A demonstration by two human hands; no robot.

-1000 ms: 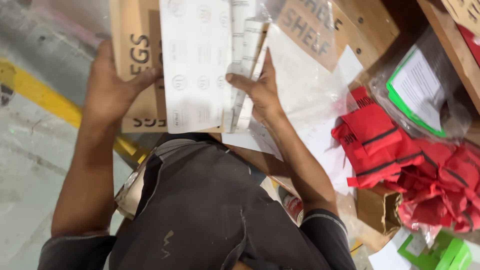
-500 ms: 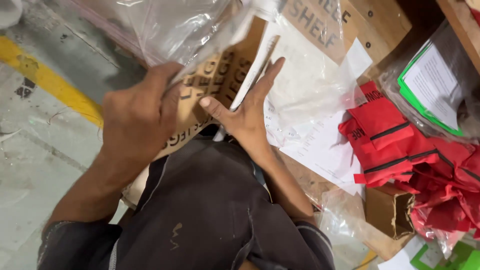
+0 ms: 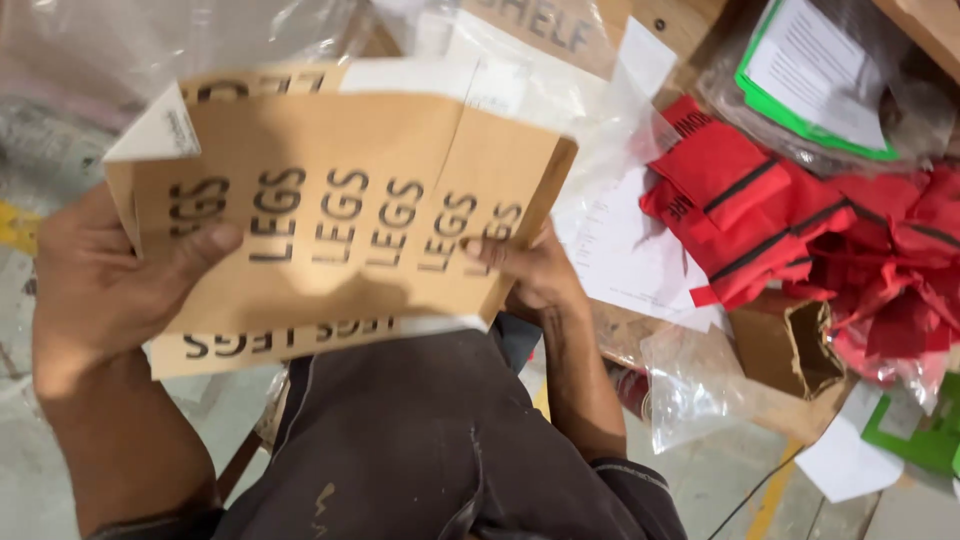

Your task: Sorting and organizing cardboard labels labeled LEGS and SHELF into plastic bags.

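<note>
I've turned the flat brown cardboard box [image 3: 340,210] lettered-side up; it now fills the frame's centre left. My left hand [image 3: 95,285] and right hand [image 3: 530,270] grip its edges, the plastic wrap [image 3: 180,40] pushed behind.

Cardboard box [image 3: 340,200] hides most fingers of left hand [image 3: 95,285], only thumb on front face; also hides palm of right hand [image 3: 530,275], fingertips alone curl over its edge
Box's back and ends not shown; top left corner motion-blurred
Clear plastic bag [image 3: 170,35] behind box blurred, cut by top edge, contents unreadable
Red fabric pile [image 3: 800,220] runs off right edge
Green-edged sleeve [image 3: 810,70] cut by top edge
Lap hides floor beneath
</note>
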